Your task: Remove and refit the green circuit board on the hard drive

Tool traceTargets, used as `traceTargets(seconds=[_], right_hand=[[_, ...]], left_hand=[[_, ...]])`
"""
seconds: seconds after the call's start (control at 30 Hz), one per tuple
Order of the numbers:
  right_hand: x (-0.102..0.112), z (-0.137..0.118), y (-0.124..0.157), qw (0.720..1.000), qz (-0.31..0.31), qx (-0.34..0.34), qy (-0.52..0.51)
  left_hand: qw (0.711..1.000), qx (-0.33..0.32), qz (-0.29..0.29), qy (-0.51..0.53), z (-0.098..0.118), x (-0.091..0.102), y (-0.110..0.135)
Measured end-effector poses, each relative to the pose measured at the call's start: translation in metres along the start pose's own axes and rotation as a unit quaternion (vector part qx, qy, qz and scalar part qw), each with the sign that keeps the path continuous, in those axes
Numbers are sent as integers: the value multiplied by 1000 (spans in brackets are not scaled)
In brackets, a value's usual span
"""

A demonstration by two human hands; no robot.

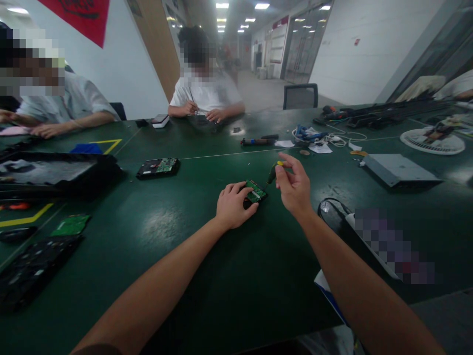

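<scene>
My left hand lies over the near left side of a small black hard drive with a green circuit board facing up. Its fingers and thumb grip the drive against the table, hiding part of it. A dark screwdriver with a yellow end slants down to the drive's right side. My right hand holds that screwdriver by the top of its handle, between thumb and fingers. The tip is too small to make out clearly.
A second hard drive lies left on the green table. Farther left are a large black casing and a board. A grey metal box, cables and a white round part lie right. Two people sit opposite.
</scene>
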State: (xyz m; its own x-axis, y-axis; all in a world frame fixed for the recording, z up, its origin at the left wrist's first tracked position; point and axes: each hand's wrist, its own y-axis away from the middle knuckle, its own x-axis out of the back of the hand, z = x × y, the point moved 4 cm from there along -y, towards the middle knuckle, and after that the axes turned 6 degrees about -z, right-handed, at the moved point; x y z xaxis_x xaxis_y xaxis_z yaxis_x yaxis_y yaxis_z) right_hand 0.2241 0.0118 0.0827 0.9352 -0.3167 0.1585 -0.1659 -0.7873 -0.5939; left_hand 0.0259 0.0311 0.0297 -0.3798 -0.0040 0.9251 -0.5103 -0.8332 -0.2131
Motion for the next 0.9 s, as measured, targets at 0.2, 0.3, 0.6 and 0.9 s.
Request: traceTargets(seconds=[0.2,0.3,0.6,0.9], right_hand=[[-8,0,0,978,-41,-105,-177],[-8,2,1,956,-65,-155,-240],[-8,6,2,938,-92,-182,-281],[2,15,-1,975,-53,-130,-175]], left_hand=[[1000,-8,1,5,0,-2,-1],[1000,-11,3,0,-1,-2,0],[1000,-8,4,3,0,-3,0],[1000,-9,6,-4,1,-2,0]])
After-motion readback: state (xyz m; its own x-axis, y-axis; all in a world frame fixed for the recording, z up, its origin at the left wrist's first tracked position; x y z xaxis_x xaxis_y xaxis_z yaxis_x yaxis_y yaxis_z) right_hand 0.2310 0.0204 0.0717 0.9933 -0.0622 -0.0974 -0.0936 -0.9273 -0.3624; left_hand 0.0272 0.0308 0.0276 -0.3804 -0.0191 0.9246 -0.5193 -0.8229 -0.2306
